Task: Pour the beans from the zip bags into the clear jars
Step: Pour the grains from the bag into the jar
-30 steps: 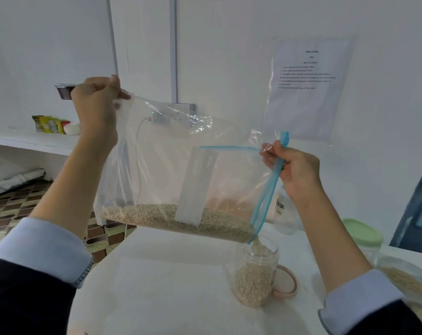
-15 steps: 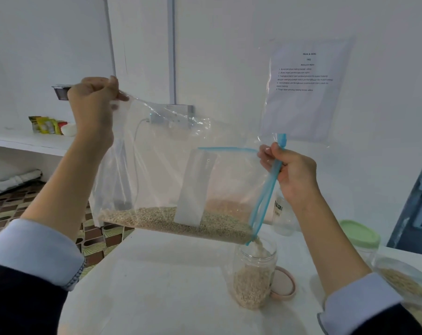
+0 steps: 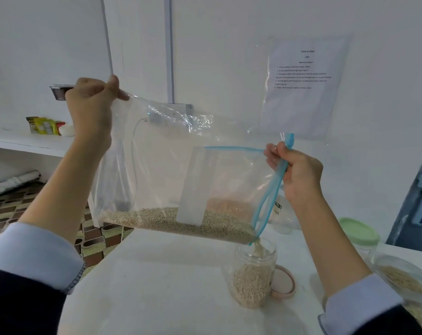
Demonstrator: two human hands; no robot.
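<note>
The fingers [image 3: 113, 89] of the left hand [image 3: 91, 110] are curled tight, pinching the bottom corner of the clear zip bag [image 3: 171, 170] and lifting it high. The right hand [image 3: 296, 172] grips the blue zip strip [image 3: 269, 189] at the bag's mouth, fingers curled round it, lower than the left. The bag hangs tilted, its beans [image 3: 171, 220] lying along the bottom edge and sliding toward the open corner. There a thin stream falls into an open clear jar [image 3: 254, 272] standing on the white tabletop [image 3: 161, 286], partly filled. A pinkish lid [image 3: 283, 284] lies flat just beside the jar. A green-lidded jar [image 3: 360, 235] stands farther right.
</note>
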